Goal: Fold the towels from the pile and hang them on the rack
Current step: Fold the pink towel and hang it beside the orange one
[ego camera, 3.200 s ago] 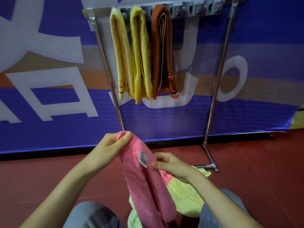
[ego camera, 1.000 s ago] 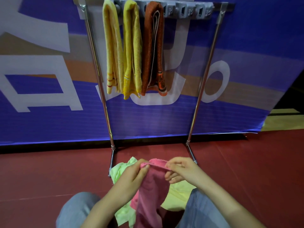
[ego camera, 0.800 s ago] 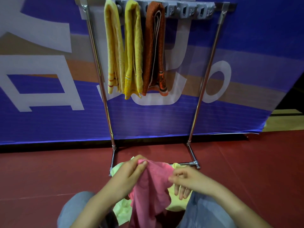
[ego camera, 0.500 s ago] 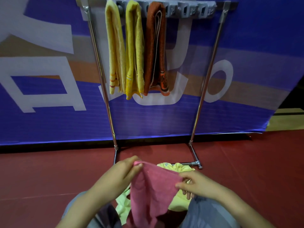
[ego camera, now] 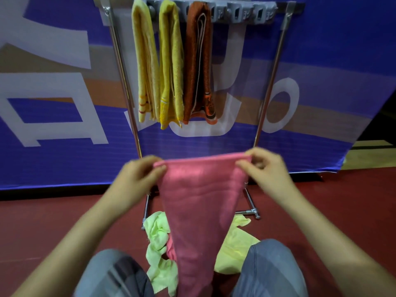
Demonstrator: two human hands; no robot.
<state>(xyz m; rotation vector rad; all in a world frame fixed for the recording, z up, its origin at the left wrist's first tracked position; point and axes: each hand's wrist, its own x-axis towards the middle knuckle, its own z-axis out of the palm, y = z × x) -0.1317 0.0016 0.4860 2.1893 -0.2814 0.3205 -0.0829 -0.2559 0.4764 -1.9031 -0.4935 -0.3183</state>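
Red floor (ego camera: 42,221); towel (ego camera: 199,200) (pink) between fingers (ego camera: 244,165)

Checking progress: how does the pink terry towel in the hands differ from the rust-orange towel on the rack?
The pink terry towel is held spread by its top edge between left hand and right hand; the rust-orange towel hangs folded narrow on the metal rack. Pink is plain; rust-orange has pale trim. Both hang downward.
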